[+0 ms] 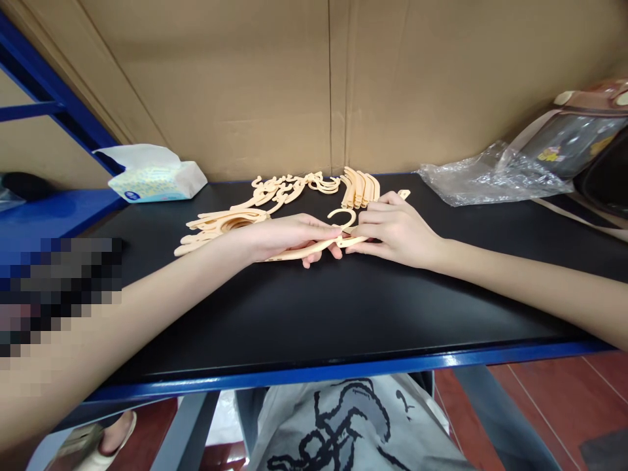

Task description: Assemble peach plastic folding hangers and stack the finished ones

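Note:
A cream plastic hanger (pixel 314 250) with a curved hook is held over the black table (pixel 314 314). My left hand (pixel 299 235) grips its left arm near the centre, the thumb on top and fingertips curled below. My right hand (pixel 395 229) closes around a cream arm piece just right of the hook, its fingers bent. The two hands almost meet at the joint. Left of them lies a pile of cream hangers (pixel 216 229). Behind are loose cream hook pieces (pixel 279 190) and a row of curved cream arm pieces (pixel 360 186).
A tissue pack (pixel 157 180) stands at the back left. Crumpled clear plastic (pixel 471 173) and a bag (pixel 574 140) lie at the back right. Cardboard (pixel 235 85) rises behind the table. A person's foot (pixel 118 432) shows at the lower left.

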Available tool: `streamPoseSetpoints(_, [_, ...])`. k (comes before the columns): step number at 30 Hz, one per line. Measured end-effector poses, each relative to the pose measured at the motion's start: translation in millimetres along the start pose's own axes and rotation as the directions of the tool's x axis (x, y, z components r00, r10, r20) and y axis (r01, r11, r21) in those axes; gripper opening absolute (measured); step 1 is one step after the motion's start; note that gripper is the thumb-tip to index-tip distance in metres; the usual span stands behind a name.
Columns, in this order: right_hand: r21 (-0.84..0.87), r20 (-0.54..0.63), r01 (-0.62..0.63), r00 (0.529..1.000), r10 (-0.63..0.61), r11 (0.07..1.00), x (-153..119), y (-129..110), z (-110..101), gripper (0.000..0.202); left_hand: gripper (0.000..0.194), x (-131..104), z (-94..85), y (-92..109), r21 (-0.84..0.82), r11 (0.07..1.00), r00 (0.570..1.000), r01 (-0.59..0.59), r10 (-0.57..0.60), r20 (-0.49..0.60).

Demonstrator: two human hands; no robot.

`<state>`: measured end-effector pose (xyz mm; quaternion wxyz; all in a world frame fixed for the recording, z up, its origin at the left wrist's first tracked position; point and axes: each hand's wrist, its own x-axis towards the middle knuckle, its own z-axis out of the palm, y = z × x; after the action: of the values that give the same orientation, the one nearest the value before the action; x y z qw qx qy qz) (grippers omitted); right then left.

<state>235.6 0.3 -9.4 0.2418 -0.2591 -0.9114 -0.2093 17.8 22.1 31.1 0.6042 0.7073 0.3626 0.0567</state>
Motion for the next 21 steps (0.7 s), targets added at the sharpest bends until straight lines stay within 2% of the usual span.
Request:
streamPoseSetpoints(7, [-0.077, -0.003, 0.015, 1.000, -0.015, 0.997, 1.0, -2.4, -1.9, 0.039, 0.030, 0.9, -0.8, -1.8, -0.015, 1.000, 0.999, -0.005, 0.006, 0.040])
streamPoseSetpoints(21, [-0.083, 0.016, 0.039, 0.999, -0.037, 0.996, 0.8, -2.1, -3.2, 0.039, 0.025, 6.0, -3.1, -8.3, -0.047, 0.999, 0.999, -0.013, 0.015, 0.046])
